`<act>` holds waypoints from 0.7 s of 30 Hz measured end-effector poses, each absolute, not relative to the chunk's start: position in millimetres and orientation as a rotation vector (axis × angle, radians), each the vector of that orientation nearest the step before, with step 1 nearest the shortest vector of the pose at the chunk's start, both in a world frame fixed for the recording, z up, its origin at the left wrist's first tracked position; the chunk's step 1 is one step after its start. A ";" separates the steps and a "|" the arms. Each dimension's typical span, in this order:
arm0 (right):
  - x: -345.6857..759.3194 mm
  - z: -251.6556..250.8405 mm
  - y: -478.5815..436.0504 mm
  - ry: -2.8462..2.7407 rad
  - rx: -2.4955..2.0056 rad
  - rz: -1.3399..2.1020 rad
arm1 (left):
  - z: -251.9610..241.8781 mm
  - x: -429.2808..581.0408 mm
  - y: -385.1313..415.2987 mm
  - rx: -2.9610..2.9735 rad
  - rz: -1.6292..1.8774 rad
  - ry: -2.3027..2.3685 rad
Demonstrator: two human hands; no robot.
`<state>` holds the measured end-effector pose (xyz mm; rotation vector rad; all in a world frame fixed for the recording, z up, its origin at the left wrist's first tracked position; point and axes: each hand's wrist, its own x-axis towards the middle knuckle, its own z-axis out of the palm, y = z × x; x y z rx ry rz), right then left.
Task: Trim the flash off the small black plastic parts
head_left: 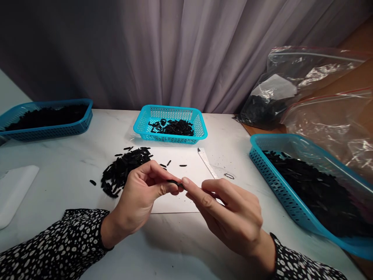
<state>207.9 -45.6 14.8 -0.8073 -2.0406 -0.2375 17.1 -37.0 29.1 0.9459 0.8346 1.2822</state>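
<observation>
From broad folds down to one narrow shape

Before us hangs a grey-mauve curtain (pixel 186 50), its cloth falling in deep vertical pleats. Below it we see the counter (pixel 72 175), pale, smooth and faintly veined like marble. The right-hand basket (pixel 271 186), blue with pierced walls and rounded corners, holds a mass of dark flakes (pixel 314 190). Behind it lie glossy, crinkled clear bags (pixel 309 74). The left-hand basket (pixel 67 127), also blue, is spread with dark bits (pixel 49 114). Our spotted sleeves (pixel 64 241) are black fabric with irregular pale dots. The middle basket (pixel 171 137), turquoise and latticed, carries a low pile of black slivers (pixel 179 127); a flat white sheet (pixel 175 204) lies in front of it.

Our right hand (pixel 233 214) sets a fingertip at one end of a held piece (pixel 174 181); its other digits are partly hidden, so we cannot tell whether that grip is closed. Our left hand (pixel 140 194) has its grip clamped on the piece, thumb against fingers. Just beside it lies a loose, ragged heap (pixel 125 167) of thin black strips. The held piece itself, slim and dark, sits between both hands, above the sheet.
</observation>
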 end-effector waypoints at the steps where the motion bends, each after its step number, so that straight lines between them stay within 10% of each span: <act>1: 207.8 14.4 -45.8 -2.041 -0.802 -0.234 | 28.5 17.3 -37.5 0.944 1.280 0.829; 21: 269.1 -11.3 26.5 -1.979 -1.944 0.059 | 37.5 17.9 -39.7 0.921 1.248 0.815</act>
